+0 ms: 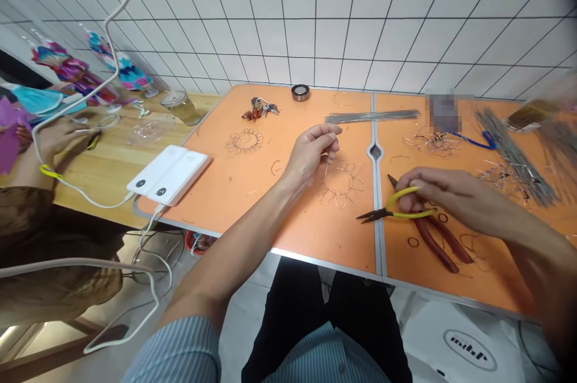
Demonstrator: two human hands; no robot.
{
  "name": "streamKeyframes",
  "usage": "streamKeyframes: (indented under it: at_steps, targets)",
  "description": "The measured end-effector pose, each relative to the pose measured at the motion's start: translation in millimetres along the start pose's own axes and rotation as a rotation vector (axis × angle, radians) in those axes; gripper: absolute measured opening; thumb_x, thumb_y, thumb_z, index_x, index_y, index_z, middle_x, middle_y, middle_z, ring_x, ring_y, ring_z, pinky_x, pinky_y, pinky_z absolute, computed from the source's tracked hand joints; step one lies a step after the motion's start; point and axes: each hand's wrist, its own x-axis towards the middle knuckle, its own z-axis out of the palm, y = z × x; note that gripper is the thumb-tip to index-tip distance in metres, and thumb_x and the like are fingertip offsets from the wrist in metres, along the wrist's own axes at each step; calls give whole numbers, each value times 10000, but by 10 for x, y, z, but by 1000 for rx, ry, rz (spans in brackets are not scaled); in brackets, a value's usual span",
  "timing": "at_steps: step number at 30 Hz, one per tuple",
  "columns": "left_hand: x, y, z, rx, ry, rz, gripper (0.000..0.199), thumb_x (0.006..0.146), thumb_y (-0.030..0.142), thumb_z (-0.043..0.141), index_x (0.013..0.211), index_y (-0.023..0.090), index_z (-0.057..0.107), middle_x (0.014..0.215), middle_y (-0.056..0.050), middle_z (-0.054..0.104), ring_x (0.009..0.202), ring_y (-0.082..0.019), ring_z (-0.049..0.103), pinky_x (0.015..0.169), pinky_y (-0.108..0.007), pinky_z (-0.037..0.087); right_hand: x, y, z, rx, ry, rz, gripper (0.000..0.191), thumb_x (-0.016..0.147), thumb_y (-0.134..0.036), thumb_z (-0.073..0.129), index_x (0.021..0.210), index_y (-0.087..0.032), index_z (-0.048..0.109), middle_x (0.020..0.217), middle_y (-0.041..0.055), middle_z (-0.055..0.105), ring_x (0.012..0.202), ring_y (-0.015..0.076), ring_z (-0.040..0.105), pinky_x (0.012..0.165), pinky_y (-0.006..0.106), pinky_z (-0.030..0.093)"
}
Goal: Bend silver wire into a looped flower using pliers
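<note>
My left hand (313, 151) is closed in a pinch on a thin wire. Just below its fingers is a ring of wire bent into petal-like loops (341, 186); whether the pinched wire belongs to it I cannot tell. My right hand (433, 190) has its fingers through the yellow handles of needle-nose pliers (383, 213), whose dark jaws point left over the table seam. Beneath that hand lie red-handled pliers (437, 238), partly covered. A second looped wire ring (244, 141) lies flat to the left.
Straight wires (372, 116) lie in a bundle at the back, with a thicker bundle (518, 154) at right. A tape roll (300, 92), keys (260, 108) and a white power bank (169, 174) rest on the orange table (216, 202). At left is a co-worker's hand (63, 133).
</note>
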Motion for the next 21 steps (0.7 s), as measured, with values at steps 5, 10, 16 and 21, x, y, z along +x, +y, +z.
streamKeyframes:
  at_steps: [5,10,16,21]
  targets:
    - [-136,-38,136,6,-21,-84,20,962,205,733,944,197,729,991,-38,845,615,-70,652,553,-197,492,204,-120,146,181,304,-38,328,1129,-575,668,1170,-269,778,1026,126,863,891,257,802,886,424,649]
    - [-133,-43,133,18,10,-96,34,969,190,727,947,212,714,963,-19,840,610,-72,649,562,-195,511,232,-10,222,-411,369,-112,239,1105,-380,600,1093,-264,809,972,62,846,861,253,759,798,408,538]
    - [-70,29,89,-31,52,-67,66,1001,168,681,966,213,713,775,14,768,577,-78,621,531,-181,484,250,256,323,-779,-31,-422,261,1124,-407,582,1019,-264,773,1116,95,796,1024,300,723,873,435,508]
    - [-82,21,116,-56,71,-73,77,999,154,682,952,202,720,722,16,735,559,-85,612,527,-194,478,153,299,308,-722,-50,-344,368,1179,-475,485,903,-294,647,826,51,718,749,272,631,733,427,480]
